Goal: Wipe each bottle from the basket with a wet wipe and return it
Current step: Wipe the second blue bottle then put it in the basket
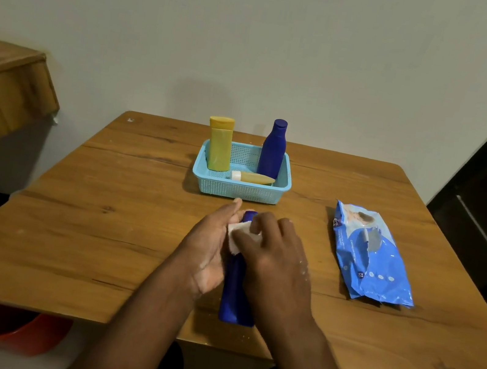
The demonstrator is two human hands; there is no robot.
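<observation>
Nearest me, left hand (208, 252) holds the bottle (237, 299) from beside; right hand (273, 250) pinches the wipe (239, 232) above it. I judge smooth, light plastic, slippery when wet: grip the body.

Dim, warm indoor light — soft shadows fall toward seven o'clock under the basket (241, 180). Wide-angle bending curves the surface (100, 224) edges; the centre is sharp, the corners slightly smeared.

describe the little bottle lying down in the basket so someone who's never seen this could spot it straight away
On the wooden table sits a light blue basket. Along its near wall lies a small yellow bottle. Unlike the upright tall yellow bottle and upright blue bottle, it has a white cap.
</observation>
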